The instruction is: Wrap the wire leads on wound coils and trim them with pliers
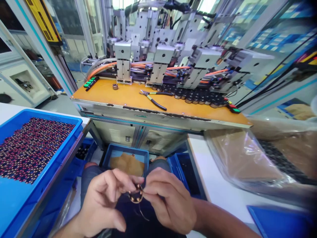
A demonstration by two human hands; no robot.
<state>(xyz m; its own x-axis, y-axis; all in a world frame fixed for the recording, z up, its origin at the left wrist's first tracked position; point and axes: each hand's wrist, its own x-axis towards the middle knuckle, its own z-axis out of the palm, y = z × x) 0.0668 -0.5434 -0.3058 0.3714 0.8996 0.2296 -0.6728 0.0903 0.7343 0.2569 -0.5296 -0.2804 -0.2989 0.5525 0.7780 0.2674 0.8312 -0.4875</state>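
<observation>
Copper-wound ring point(135, 199), one, small, possibly a motor stator; held between the hands, above the lap. Fine wire point(141, 212), hanging loose beneath it.

Right hand point(170, 201): thumb and fingertips together, clamped on the ring's right edge; whether a wire end is caught there is too small to tell.

Left hand point(104, 195): fingertips at the ring's upper left, thumb well apart; whether they grip or merely steady it, cannot tell.

Hazards, as judged: a slip, if the right pinch loosens while the left thumb gives no backing; a bent or broken wire, if the loose tail snags on a finger or is tugged hard.

Blue bin point(146, 155), beyond the hands, with brown paper point(126, 163) inside; a dropped ring might land there.

Orange tabletop point(99, 92): cutting pliers point(156, 102), mid-length, one handle towards the near edge; single ring part point(115, 86), towards the left end; cluster of dark-topped round parts point(203, 96), along the right half; green-buttoned switch box point(91, 83), far left corner.

Blue tray point(80, 124), left: many small red-and-dark parts point(39, 145), heaped up to its far edge.
</observation>
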